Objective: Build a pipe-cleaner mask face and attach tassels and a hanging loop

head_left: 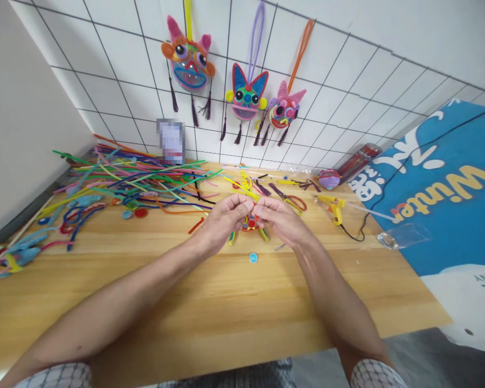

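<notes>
My left hand and my right hand meet above the middle of the table, thumbs and forefingers pinched. Between the fingertips shows a small red piece, mostly covered; its kind is too small to tell. Just beneath the hands lies a red and yellow craft piece, partly hidden, with green and yellow strips sticking out at its sides. A light blue disc rests on the wood nearer to me. Left of my left hand is a short red pipe cleaner.
Many coloured pipe cleaners pile up at the left. Scissors, a yellow glue gun with a cord, and a purple striped ball lie to the right. Decorated masks hang on the wall grid. A blue printed board stands right.
</notes>
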The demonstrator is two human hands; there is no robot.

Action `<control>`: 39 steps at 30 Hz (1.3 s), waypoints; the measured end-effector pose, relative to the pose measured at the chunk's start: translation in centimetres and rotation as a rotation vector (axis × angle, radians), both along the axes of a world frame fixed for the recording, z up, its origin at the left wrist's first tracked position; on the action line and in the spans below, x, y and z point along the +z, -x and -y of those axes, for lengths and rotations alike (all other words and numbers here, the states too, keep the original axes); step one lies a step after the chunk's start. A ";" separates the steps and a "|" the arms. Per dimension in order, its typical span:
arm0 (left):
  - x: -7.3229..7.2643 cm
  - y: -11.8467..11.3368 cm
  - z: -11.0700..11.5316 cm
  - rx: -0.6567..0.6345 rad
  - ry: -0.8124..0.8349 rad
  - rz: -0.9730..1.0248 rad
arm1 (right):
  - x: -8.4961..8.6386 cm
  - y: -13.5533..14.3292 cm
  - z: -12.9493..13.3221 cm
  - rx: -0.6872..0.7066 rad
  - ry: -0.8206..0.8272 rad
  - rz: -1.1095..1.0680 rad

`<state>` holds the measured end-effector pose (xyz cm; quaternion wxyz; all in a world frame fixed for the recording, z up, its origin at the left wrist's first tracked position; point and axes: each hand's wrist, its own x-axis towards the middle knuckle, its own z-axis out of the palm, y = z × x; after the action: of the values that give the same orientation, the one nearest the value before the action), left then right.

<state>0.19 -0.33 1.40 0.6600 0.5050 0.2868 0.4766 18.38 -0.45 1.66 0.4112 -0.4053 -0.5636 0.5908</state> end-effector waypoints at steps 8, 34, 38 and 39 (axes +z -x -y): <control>-0.4 -0.3 -0.2 -0.062 0.139 0.044 | 0.2 -0.4 -0.2 0.042 0.065 -0.021; 0.8 1.5 -1.6 -0.132 -0.087 -0.160 | 0.9 -0.9 0.0 0.135 0.093 0.020; 0.4 0.9 -0.8 -0.060 -0.035 -0.096 | 0.3 -0.7 -0.1 0.104 0.017 0.073; 0.1 0.5 -0.5 -0.030 0.011 -0.046 | 0.1 -0.5 -0.2 0.078 -0.007 0.077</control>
<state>-0.28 0.22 1.50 0.6631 0.5164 0.2969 0.4533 18.86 -0.26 1.77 0.3671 -0.4039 -0.5966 0.5884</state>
